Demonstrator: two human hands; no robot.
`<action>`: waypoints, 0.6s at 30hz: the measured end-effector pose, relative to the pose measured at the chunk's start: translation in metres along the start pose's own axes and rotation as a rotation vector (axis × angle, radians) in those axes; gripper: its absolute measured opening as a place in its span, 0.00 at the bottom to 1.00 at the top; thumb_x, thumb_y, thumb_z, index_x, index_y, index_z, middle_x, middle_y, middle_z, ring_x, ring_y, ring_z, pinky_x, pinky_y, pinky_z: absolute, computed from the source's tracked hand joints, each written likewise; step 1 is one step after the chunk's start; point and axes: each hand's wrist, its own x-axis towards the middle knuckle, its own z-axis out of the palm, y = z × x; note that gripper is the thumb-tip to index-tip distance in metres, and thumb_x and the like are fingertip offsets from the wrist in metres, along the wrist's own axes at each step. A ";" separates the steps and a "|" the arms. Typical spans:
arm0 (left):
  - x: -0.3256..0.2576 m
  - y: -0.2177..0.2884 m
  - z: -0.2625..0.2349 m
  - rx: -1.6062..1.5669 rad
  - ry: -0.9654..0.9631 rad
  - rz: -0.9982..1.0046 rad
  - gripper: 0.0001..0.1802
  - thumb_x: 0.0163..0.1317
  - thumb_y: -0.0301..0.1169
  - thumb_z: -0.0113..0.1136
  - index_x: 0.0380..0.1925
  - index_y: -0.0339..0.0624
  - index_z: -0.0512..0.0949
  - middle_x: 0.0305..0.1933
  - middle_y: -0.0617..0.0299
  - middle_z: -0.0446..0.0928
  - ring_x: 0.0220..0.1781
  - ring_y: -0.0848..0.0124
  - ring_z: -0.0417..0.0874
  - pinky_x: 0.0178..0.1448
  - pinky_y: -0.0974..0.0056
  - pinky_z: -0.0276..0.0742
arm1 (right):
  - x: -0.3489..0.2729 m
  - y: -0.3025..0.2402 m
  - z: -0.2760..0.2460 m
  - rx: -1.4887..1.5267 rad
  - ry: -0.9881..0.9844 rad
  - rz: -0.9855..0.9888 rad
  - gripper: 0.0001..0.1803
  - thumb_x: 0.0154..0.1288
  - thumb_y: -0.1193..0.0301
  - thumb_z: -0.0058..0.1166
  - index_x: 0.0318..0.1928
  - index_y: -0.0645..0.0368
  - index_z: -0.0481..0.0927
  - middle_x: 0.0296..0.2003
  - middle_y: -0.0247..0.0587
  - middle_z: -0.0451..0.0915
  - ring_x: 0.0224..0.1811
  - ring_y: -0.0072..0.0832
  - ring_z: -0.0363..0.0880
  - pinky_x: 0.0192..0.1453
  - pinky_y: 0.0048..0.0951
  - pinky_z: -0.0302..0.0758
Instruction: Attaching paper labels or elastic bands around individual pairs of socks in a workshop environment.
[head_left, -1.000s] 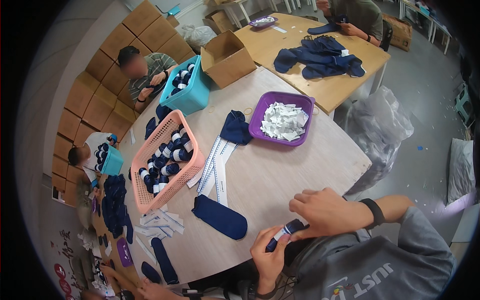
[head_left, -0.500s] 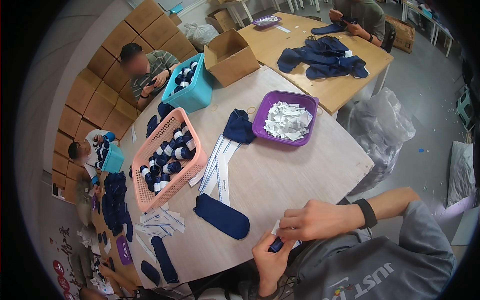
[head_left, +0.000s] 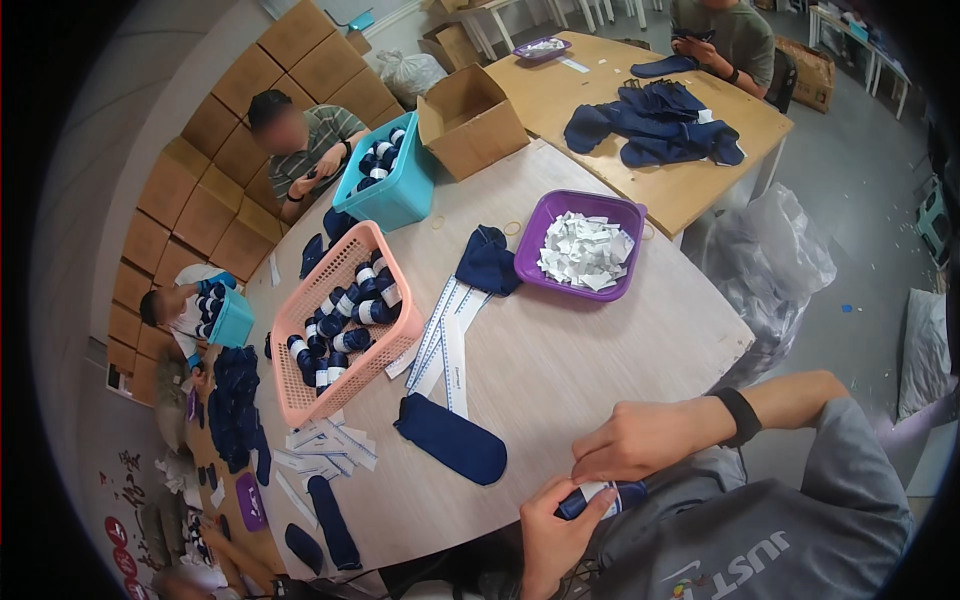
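Observation:
Close to my body, beside the table's near edge, I hold a rolled navy sock with a white paper band around it. My left hand grips one end of the roll, its thumb lying on the band. Coming in from the right, my right hand has its fingers bent over the top of the roll and partly hides it. A flat navy sock lies on the table to the left of my hands. Behind it are white printed paper strips and a folded navy sock.
A pink basket of banded sock rolls stands left. A purple basin holds white paper pieces. Beyond are a turquoise bin, a cardboard box and a second table with socks. Several people work nearby.
The paper's loose end, sticking up between my fingers before, now lies around the rolled sock. More of the roll shows, and my left thumb has moved onto the band. The view has shifted slightly.

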 end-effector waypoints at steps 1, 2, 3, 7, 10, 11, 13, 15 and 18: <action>0.000 0.002 -0.002 0.013 -0.030 0.003 0.14 0.59 0.28 0.77 0.37 0.28 0.84 0.31 0.60 0.80 0.34 0.77 0.78 0.39 0.69 0.74 | -0.001 0.004 0.001 0.156 0.061 0.001 0.08 0.69 0.72 0.59 0.42 0.65 0.84 0.36 0.43 0.80 0.33 0.39 0.81 0.32 0.39 0.77; -0.001 0.004 -0.003 0.027 -0.061 0.006 0.14 0.60 0.28 0.77 0.38 0.29 0.85 0.31 0.59 0.82 0.34 0.77 0.80 0.40 0.69 0.74 | -0.001 0.006 0.001 0.155 0.063 0.003 0.08 0.69 0.72 0.59 0.42 0.65 0.84 0.36 0.43 0.80 0.33 0.39 0.81 0.32 0.39 0.77; -0.001 0.005 -0.003 0.027 -0.061 0.005 0.14 0.60 0.28 0.77 0.38 0.29 0.85 0.31 0.59 0.82 0.34 0.77 0.80 0.40 0.69 0.74 | 0.001 0.008 0.002 0.313 0.095 0.022 0.07 0.70 0.73 0.59 0.41 0.65 0.84 0.34 0.44 0.80 0.32 0.39 0.81 0.32 0.38 0.75; 0.001 0.007 -0.004 -0.031 -0.051 0.052 0.13 0.60 0.28 0.77 0.39 0.29 0.86 0.33 0.59 0.83 0.35 0.77 0.80 0.40 0.70 0.74 | 0.003 0.016 -0.003 0.424 0.266 0.080 0.06 0.70 0.73 0.62 0.40 0.64 0.85 0.32 0.43 0.81 0.28 0.37 0.79 0.30 0.35 0.73; 0.002 0.005 -0.008 -0.070 0.001 0.030 0.13 0.61 0.28 0.77 0.39 0.29 0.86 0.33 0.60 0.83 0.35 0.77 0.80 0.41 0.70 0.74 | 0.000 0.034 -0.032 -0.028 0.678 0.259 0.03 0.67 0.75 0.65 0.38 0.62 0.87 0.30 0.40 0.81 0.27 0.32 0.80 0.30 0.33 0.74; 0.002 0.005 -0.008 -0.088 0.014 0.022 0.12 0.61 0.28 0.76 0.39 0.29 0.86 0.33 0.61 0.83 0.35 0.78 0.80 0.41 0.71 0.74 | -0.005 0.051 -0.041 -0.285 0.838 0.229 0.02 0.66 0.76 0.66 0.38 0.61 0.87 0.29 0.39 0.81 0.26 0.31 0.79 0.29 0.32 0.74; 0.002 0.003 -0.007 -0.116 0.028 -0.014 0.12 0.61 0.28 0.76 0.39 0.29 0.86 0.33 0.61 0.83 0.36 0.78 0.80 0.41 0.71 0.74 | -0.014 0.080 -0.052 -0.543 0.992 0.319 0.04 0.61 0.77 0.70 0.37 0.61 0.87 0.29 0.39 0.82 0.22 0.30 0.80 0.25 0.30 0.75; 0.003 -0.001 -0.005 -0.143 0.039 -0.051 0.12 0.61 0.28 0.76 0.39 0.29 0.86 0.33 0.62 0.83 0.36 0.78 0.80 0.41 0.71 0.74 | -0.025 0.100 -0.058 -0.650 0.930 0.452 0.04 0.64 0.75 0.67 0.39 0.61 0.88 0.32 0.41 0.84 0.28 0.34 0.85 0.32 0.32 0.79; 0.006 -0.009 -0.004 -0.172 0.052 -0.090 0.12 0.61 0.28 0.76 0.38 0.29 0.86 0.32 0.62 0.83 0.36 0.79 0.79 0.41 0.71 0.74 | -0.030 0.112 -0.056 -0.723 0.837 0.556 0.08 0.67 0.70 0.65 0.42 0.61 0.88 0.36 0.43 0.86 0.33 0.38 0.87 0.38 0.36 0.80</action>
